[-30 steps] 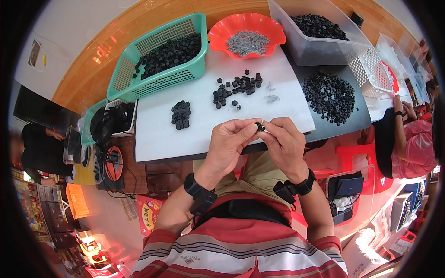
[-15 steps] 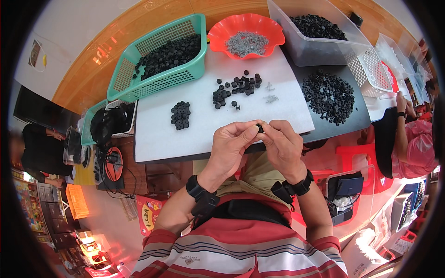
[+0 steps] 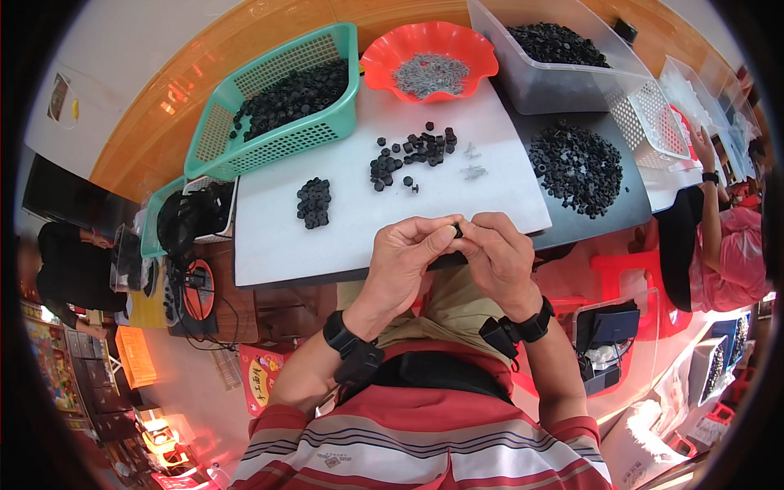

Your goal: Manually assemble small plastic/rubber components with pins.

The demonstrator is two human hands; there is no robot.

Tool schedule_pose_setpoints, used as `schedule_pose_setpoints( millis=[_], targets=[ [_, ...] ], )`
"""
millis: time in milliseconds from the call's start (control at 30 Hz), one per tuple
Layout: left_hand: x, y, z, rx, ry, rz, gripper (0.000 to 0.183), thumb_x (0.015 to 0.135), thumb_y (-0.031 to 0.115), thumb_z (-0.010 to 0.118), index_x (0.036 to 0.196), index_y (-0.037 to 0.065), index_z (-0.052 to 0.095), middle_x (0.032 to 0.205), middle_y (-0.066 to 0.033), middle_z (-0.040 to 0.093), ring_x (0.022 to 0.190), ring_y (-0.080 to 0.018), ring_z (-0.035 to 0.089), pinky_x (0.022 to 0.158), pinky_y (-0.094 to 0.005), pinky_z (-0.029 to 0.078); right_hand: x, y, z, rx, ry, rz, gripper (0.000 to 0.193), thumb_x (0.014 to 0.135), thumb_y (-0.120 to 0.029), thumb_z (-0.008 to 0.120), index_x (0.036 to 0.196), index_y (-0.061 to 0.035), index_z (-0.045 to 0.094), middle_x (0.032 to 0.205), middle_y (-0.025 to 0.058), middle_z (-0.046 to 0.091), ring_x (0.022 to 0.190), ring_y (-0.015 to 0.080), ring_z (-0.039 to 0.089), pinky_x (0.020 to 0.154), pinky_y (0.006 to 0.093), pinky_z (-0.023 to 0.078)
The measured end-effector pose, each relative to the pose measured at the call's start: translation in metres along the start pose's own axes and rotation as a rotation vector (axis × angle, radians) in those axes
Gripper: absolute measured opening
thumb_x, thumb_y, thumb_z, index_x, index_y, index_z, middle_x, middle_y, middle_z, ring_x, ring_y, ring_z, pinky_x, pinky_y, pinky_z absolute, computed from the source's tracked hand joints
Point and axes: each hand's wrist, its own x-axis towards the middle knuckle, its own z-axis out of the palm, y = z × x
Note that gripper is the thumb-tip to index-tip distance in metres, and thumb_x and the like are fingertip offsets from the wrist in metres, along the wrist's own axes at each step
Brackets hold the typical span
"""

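Observation:
My left hand (image 3: 406,260) and my right hand (image 3: 500,260) meet at the front edge of the white board (image 3: 278,253). Pinched between their thumbs and fingertips is a small black knob-like part (image 3: 457,232), mostly covered by the fingers. Beyond my hands, loose black parts (image 3: 425,149) lie in a scattered group, with a single black part with a pin (image 3: 415,189) nearest to me. A few thin metal screws or pins (image 3: 473,172) rest to their right. Farther left, several black knobs (image 3: 314,204) are packed into a tight cluster.
Along the back stand a green basket (image 3: 269,147) of black parts, a red scalloped bowl (image 3: 376,72) of metal pins and a clear tub (image 3: 539,94). A heap of black pieces (image 3: 576,170) covers part of the dark board at right. Another person (image 3: 727,245) sits at far right.
My hands stay together, fingers shifting slightly around the small part. The view has moved a little. At far right, the other person's hand has risen toward the bins.

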Motion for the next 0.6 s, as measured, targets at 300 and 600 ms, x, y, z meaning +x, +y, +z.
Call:
schedule_pose_setpoints(
  millis=[300, 600],
  targets=[
    [-0.004, 0.000, 0.010, 0.022, 0.028, -0.004, 0.020, 0.101, 0.010, 0.068, 0.114, -0.005, 0.070, 0.118, -0.0168, 0.072, 0.099, -0.0194, 0.072, 0.094, -0.0340, 0.058, -0.001, 0.007, -0.002, -0.077, -0.006, -0.100, 0.030, 0.076, 0.004, 0.080, 0.104, -0.0021, 0.068, 0.094, 0.0115, 0.066, 0.068, 0.0263, 0.068, 0.055, 0.0341, 0.056],
    [-0.006, -0.001, 0.011, -0.029, 0.016, 0.011, 0.024, 0.102, 0.013, 0.068, 0.117, -0.005, 0.069, 0.117, -0.0150, 0.072, 0.101, -0.0192, 0.071, 0.096, -0.0336, 0.058, 0.004, 0.005, -0.002, -0.105, -0.008, -0.163, 0.028, 0.076, 0.004, 0.083, 0.099, 0.0014, 0.067, 0.090, 0.0137, 0.068, 0.071, 0.0255, 0.069, 0.057, 0.0321, 0.057]
  ],
)
